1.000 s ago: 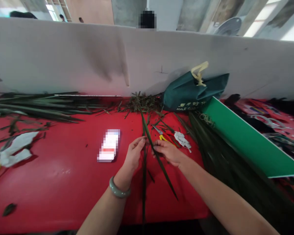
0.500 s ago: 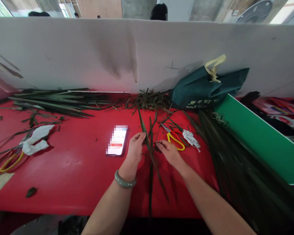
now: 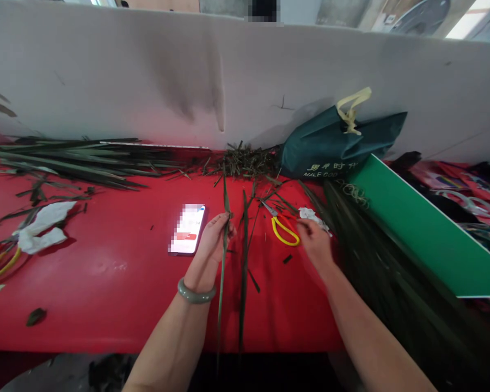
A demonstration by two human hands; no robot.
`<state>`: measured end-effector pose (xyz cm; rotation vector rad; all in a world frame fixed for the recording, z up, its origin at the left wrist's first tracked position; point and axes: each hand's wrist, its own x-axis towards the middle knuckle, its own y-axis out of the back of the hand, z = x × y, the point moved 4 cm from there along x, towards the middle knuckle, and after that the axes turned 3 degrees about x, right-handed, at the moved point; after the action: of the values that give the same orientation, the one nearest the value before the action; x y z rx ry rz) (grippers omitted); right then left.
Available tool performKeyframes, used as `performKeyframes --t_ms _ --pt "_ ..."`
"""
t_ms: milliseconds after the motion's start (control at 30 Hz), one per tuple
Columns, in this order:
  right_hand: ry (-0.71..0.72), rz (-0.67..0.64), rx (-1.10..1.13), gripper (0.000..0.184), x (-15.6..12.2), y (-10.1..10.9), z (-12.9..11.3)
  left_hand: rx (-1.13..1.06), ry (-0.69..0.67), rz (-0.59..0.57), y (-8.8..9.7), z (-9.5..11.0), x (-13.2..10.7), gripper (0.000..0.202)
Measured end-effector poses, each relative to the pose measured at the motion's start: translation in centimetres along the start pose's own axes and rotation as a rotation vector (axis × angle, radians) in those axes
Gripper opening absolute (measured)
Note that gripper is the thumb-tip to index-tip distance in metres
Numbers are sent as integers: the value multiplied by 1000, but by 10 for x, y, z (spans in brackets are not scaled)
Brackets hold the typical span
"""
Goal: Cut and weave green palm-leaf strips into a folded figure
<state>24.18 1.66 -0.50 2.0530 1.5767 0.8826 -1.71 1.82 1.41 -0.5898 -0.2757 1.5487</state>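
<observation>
My left hand (image 3: 213,239) pinches a long green leaf strip (image 3: 224,272) that runs from the table's middle down past the front edge. A second leaf strip (image 3: 244,261) lies on the red table (image 3: 106,283) just to its right, untouched. My right hand (image 3: 315,244) has its fingers curled, reaching toward a pile of long dark leaves (image 3: 375,256) beside a crumpled white scrap (image 3: 312,216). Yellow-handled scissors (image 3: 281,226) lie between my hands. A jade bracelet is on my left wrist.
A phone (image 3: 187,228) lies left of my left hand. A dark green bag (image 3: 335,144) leans on the white partition (image 3: 147,87). A green board (image 3: 424,228) slants at right. Leaf bundles (image 3: 77,160) and cut scraps (image 3: 245,160) line the back; white cloth (image 3: 44,226) and more scissors lie far left.
My right hand let go of the strips and moved right toward the dark leaf pile. My left hand kept one strip, which now hangs straighter. The view shifted slightly.
</observation>
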Motion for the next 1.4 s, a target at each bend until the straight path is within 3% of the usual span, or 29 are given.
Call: performKeyframes --t_ms 33,100,200,333,467,600,800,967,1167,1400 --pt "36 -177 33 32 -3 -18 -15 29 -14 1 0 0 0 20" --pt "71 -406 66 37 -8 -50 -40 112 -63 35 0 0 1 20" --pt "74 -470 89 40 -3 -77 -58 204 -102 79 -1 -4 2 21" --pt "34 -358 290 31 7 -74 -73 253 -74 76 -3 -10 3 23" --pt "-35 -576 590 33 -8 -76 -94 257 -86 138 -3 -9 4 22" --pt "-63 -723 609 31 -29 -86 -105 247 -101 139 -4 -11 6 21" --pt "26 -766 418 24 -27 -88 -89 121 -72 177 4 -11 10 16" --pt "171 -718 121 24 -13 -74 -73 -119 -105 71 10 2 10 14" --pt "259 -672 -63 28 -7 -66 -68 -97 -258 194 17 16 6 15" --pt "323 -650 -212 30 -5 -67 -60 -111 -324 168 14 28 3 16"
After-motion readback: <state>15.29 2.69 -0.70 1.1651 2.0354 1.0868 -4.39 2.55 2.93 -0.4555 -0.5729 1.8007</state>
